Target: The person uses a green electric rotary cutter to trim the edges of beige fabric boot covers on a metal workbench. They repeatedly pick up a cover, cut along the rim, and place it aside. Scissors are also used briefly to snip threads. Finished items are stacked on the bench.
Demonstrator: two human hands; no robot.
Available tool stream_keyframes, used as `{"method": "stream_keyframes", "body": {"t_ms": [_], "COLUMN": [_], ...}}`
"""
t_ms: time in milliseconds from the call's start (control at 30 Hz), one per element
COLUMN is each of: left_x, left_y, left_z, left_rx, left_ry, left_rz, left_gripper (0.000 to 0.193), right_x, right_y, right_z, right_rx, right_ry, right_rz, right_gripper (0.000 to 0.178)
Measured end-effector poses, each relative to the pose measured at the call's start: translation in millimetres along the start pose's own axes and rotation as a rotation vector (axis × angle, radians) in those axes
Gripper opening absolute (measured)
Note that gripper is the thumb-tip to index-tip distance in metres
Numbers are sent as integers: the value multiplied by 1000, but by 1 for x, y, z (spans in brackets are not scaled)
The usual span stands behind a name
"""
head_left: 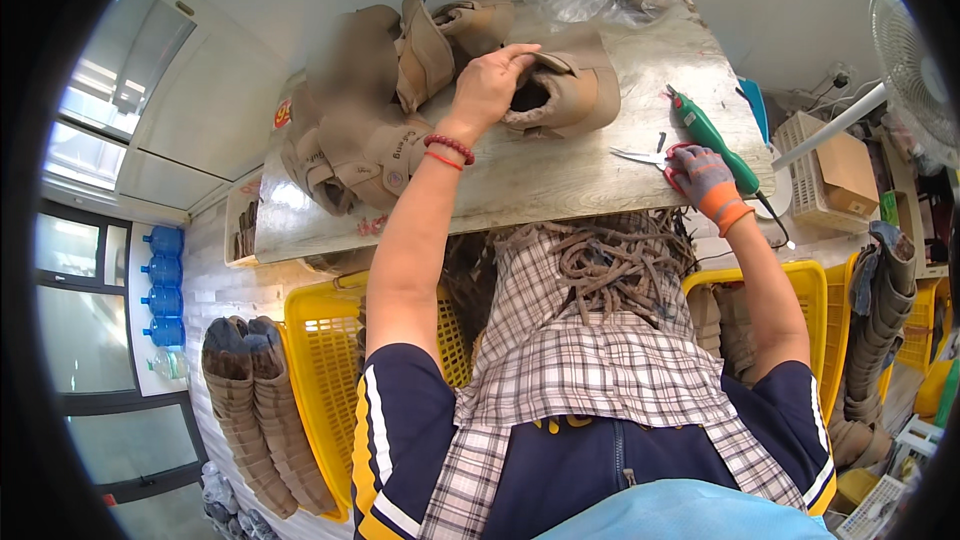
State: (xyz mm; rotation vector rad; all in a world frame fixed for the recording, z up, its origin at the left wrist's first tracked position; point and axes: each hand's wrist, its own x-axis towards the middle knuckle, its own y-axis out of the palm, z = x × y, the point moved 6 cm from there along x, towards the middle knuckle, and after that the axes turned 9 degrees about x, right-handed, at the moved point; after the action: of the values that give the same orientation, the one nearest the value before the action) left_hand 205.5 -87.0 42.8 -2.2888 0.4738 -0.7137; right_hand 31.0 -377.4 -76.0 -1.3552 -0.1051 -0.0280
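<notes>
My left hand (490, 85), bare with red bracelets at the wrist, pinches the upper edge of a tan shoe (580, 100) on the table. The shoe's dark opening faces toward me. My right hand (706, 180), in a grey and orange glove, is closed on the red handles of a pair of scissors (637, 155). Their blades point left, lying at the tabletop. Just beyond that hand rests a green corded power tool (714, 135). More tan shoes (424, 55) are grouped left of my left hand, partly blurred.
Clear plastic film (605, 2) lies at the table's (660, 60) far edge. Brown strips (620, 265) heap on my checked apron. Yellow baskets (325, 340) stand below on both sides, with stacked tan pieces (265, 410) at the left. A white fan (905, 35) stands at right.
</notes>
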Motion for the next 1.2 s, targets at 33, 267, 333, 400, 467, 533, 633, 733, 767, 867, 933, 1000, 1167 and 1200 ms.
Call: {"method": "stream_keyframes", "body": {"t_ms": [33,267,333,400,467,533,633,733,767,867,933,1000,1167,1200], "left_x": [0,-57,-85,-100,-100,-98,-100,-108,-114,-135,-151,-168,-245,-261], "left_y": [-9,-37,-4,32,43,39,7,-30,-46,-62,-64,-60,-46,-38], "left_z": [2,11,21,20,12,20,31,44,36,54,36,13,29,33], "left_rx": [23,-267,-151,-29,5,4,70,36,34,-242,-579,-883,-1619,-1678], "left_ry": [-9,-206,-144,-43,-52,-71,-23,-176,-227,-438,-448,-384,-403,-449], "left_rz": [-46,-26,66,127,11,-114,-396,-418,-410,-301,-235,-203,7,27], "left_gripper": [27,39,59,83,79,74,58,39,33,27,29,31,32,31], "right_x": [2,11,20,27,25,26,12,-3,-11,-34,-42,-55,-79,-85], "right_y": [1,12,11,14,12,7,8,15,16,0,-8,-9,-49,-68], "right_z": [-2,-8,-5,-10,-10,-6,-11,-32,-35,-18,20,59,135,148], "right_rx": [-3,-6,-4,-10,11,35,68,256,388,607,989,1254,1091,949], "right_ry": [18,53,136,188,250,298,313,316,348,318,356,331,-28,-91], "right_rz": [-2,-61,-13,7,28,50,10,-108,-159,-387,-253,-153,-165,-184], "right_gripper": [35,28,29,35,38,41,37,37,37,37,34,28,44,43]}}
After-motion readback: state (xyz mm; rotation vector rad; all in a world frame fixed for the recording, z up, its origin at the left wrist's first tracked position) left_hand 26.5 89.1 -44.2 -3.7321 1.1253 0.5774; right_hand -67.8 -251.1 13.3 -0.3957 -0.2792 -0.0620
